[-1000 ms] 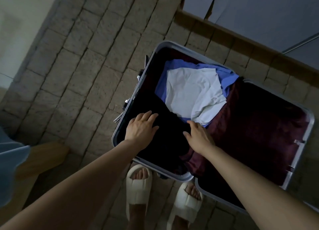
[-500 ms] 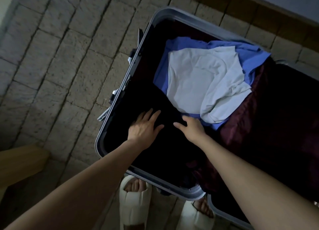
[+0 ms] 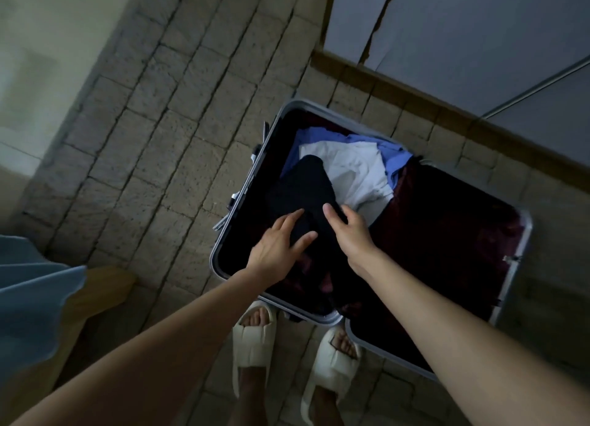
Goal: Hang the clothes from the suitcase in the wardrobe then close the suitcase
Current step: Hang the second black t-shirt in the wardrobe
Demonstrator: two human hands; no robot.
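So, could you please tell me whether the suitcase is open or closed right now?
Open. The suitcase lies flat on the floor with both halves spread apart, the white garment and blue garment exposed inside.

Both forearms are bare up to the frame's edge, with no sleeve, watch or ring showing on the left hand or the right hand. Below the hands, nearer the body, each foot wears a thick cream-white moulded foam slide sandal, open at the toe, with one broad, smooth, rounded band over the instep and bare toes showing.
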